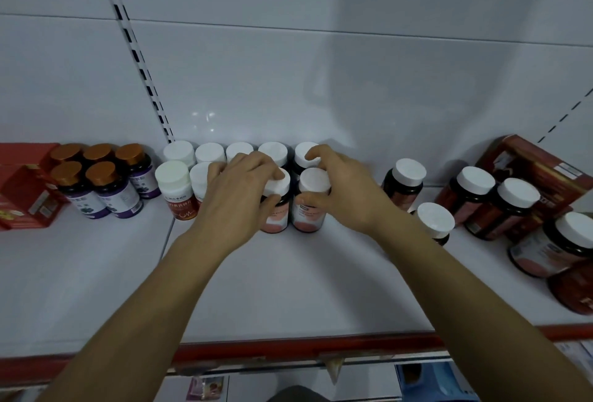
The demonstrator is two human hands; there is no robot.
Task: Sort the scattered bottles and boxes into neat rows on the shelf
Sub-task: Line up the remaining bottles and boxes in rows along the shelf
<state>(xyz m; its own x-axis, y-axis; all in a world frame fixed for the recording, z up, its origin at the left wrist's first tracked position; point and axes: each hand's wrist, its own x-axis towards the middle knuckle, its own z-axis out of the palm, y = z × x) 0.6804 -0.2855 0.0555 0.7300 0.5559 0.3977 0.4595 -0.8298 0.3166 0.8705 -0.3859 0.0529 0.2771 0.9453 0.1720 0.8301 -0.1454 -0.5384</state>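
On the white shelf [288,279], white-capped bottles stand in two rows at the back centre. My left hand [239,188] grips a dark bottle with a pink label [276,210] in the front row, thumb on its side and fingers over its cap. My right hand [340,189] grips the neighbouring dark bottle [309,209], thumb on its front and fingers curled behind its cap. The two bottles stand upright, side by side. A white bottle with a red label [175,188] stands at the left end of the front row.
Several purple-label bottles with copper caps [99,183] and red boxes [29,196] stand at the left. Loose dark bottles [406,181] [434,222] [500,202] and a red box [542,170] lie scattered at the right. A red strip [288,348] edges the shelf front.
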